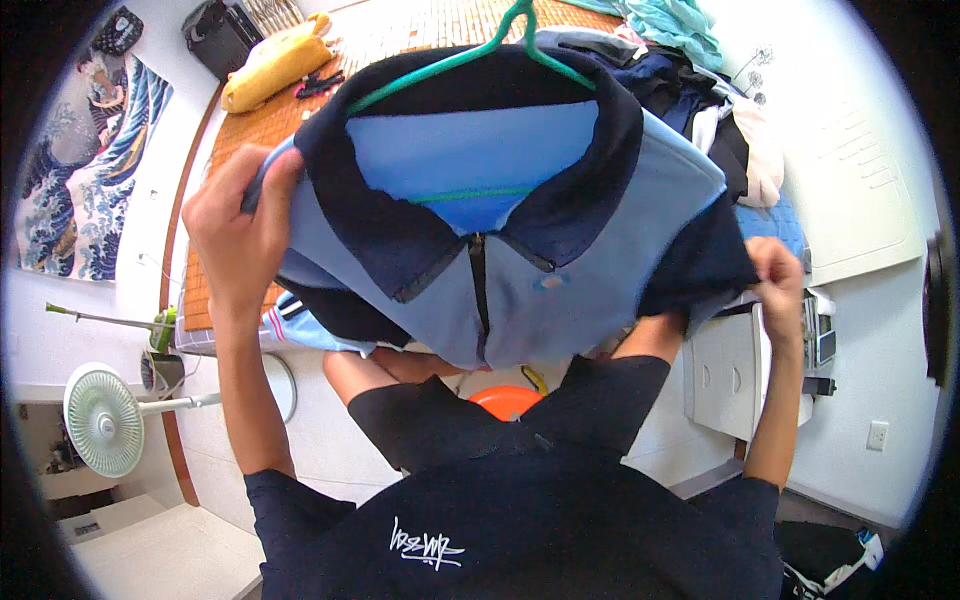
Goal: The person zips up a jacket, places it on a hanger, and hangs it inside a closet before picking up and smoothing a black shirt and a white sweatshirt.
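A light blue short-sleeved shirt [555, 315] with a dark collar, dark sleeves and a short front zip hangs on a green clothes hanger [427, 73] before me. The hanger's hook rises past the top edge of the picture, and its lower bar shows through the neck opening. My left hand [244, 206] pinches the shirt at the shoulder on the left, thumb in front. On the right, my right hand [780, 277] grips the hem of the dark sleeve. The shirt's lower part is foreshortened and hidden from view.
Behind the shirt is a bed with a slatted mat [225, 172], bearing a yellow plush toy [277, 64] and a clothes pile [667, 82]. A white fan [105, 420] stands at left, a white drawer cabinet [724, 367] at right. An orange object [506, 403] lies between my legs.
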{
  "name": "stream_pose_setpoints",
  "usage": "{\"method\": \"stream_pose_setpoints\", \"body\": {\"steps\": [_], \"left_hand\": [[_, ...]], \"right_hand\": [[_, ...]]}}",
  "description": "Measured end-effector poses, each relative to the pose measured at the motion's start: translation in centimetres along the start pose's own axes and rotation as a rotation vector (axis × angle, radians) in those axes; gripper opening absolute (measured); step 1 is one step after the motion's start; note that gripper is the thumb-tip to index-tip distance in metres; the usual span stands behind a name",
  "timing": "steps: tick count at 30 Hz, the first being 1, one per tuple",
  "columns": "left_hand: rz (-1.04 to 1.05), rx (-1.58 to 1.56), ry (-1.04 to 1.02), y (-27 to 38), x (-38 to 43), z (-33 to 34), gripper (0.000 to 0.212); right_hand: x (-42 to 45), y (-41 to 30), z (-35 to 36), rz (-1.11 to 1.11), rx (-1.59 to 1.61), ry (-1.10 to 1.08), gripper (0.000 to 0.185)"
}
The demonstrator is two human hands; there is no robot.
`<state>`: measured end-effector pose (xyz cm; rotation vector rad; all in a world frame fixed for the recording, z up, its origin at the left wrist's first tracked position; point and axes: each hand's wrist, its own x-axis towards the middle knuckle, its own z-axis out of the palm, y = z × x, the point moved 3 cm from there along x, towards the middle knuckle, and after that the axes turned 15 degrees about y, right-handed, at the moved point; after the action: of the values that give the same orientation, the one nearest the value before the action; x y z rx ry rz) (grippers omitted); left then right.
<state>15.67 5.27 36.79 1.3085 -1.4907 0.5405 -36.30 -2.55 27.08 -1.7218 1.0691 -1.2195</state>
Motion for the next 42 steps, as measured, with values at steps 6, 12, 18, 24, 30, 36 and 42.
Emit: {"method": "stream_pose_setpoints", "body": {"steps": [6,12,18,24,30,36,42], "left_hand": [[-0.088,-0.032,-0.079,1.5,1.5,4.4,0.021],[-0.087,-0.094,-0.182,3.2,2.9,13.7,0.016],[-0.287,-0.311,-0.490,3.2,5.7,19.8,0.017],[-0.086,-0.428,-0.766,7.7,11.0,19.2,0.019],[-0.004,-0.764,-1.138,15.1,14.9,14.8,0.039],[0.133,-0.897,-1.367,16.3,10.9,13.8,0.035],[0.236,-0.922,-1.660,16.7,8.6,14.7,0.043]], "right_hand": [[4.3,-7.3,1.6,-0.228,-0.273,0.533,0.041],[12.6,-7.2,8.3,-0.412,-0.444,0.133,0.060],[14.3,-3.8,4.1,-0.224,-0.437,0.011,0.034],[12.1,-8.0,1.5,0.024,-0.434,0.098,0.025],[9.2,-18.4,0.8,-0.036,-0.390,0.166,0.021],[2.1,-23.4,1.0,0.225,-0.430,0.236,0.014],[-5.4,-26.5,1.6,0.455,-0.456,0.411,0.011]]}}
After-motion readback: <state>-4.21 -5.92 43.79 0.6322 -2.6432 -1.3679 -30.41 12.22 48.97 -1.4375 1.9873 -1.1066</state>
